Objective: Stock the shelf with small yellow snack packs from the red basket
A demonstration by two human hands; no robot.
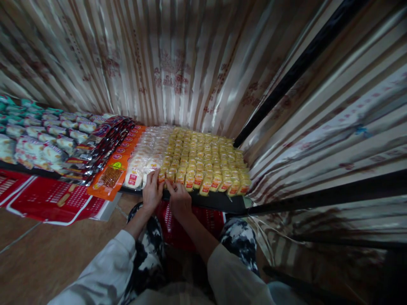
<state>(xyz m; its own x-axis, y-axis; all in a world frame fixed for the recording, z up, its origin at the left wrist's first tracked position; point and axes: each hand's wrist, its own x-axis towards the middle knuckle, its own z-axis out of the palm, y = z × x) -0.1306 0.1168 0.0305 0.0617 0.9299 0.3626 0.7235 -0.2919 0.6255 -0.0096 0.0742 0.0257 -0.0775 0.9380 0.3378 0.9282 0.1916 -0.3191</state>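
Rows of small yellow snack packets (206, 156) with orange-red labels stand tightly packed on a dark shelf (219, 201). At the front left corner of these rows, both my hands close in on one yellow packet (162, 175). My left hand (152, 192) has its fingers against the packet's left side, in front of the white packets. From the right, my right hand (180, 202) reaches in with its fingertips at the same packet and the others curled. White round snack packets (135, 176) in clear wrap stand directly left of the yellow ones.
Further left stand orange pretzel-stick bags (110, 176), dark glossy packets (98, 146) and white-and-green packets (41, 131). Red baskets (63, 201) sit below the shelf. Behind hangs a pleated patterned curtain (178, 63); black poles (295, 72) rise at right.
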